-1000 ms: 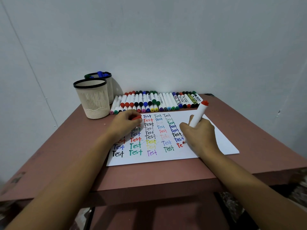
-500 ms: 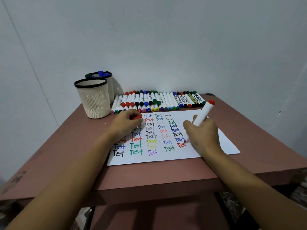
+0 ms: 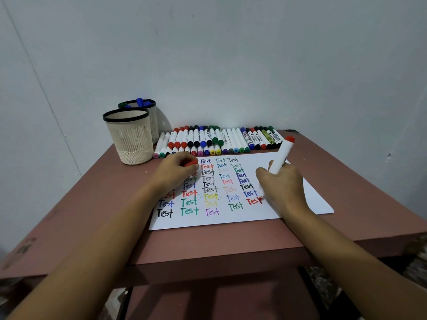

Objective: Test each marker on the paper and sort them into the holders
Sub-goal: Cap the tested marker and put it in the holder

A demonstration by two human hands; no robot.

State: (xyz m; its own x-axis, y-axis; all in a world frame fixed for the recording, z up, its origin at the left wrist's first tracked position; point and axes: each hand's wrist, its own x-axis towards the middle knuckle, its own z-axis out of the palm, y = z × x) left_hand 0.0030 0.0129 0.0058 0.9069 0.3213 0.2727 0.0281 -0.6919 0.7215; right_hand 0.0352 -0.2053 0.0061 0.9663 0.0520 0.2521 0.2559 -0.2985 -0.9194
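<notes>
My right hand (image 3: pixel 280 188) grips a white marker with a red end (image 3: pixel 283 155), its tip down on the white paper (image 3: pixel 307 195) at a red word "Test". My left hand (image 3: pixel 175 170) rests on the paper's upper left and pinches the red cap (image 3: pixel 191 163). The paper carries several columns of "Test" in many colours. A row of several markers (image 3: pixel 217 140) lies along the back of the table. Two cream mesh holders stand at the back left: the near holder (image 3: pixel 128 136) looks empty from here, the far holder (image 3: pixel 144 107) has blue and green markers in it.
The reddish-brown table (image 3: pixel 99 204) stands against a pale wall. Its front edge runs just below the paper. A lower shelf or stool of the same colour shows under the table.
My right hand has moved right along the red word, which has grown from "Te" to nearly "Test". My left hand has stayed in place with the cap.
</notes>
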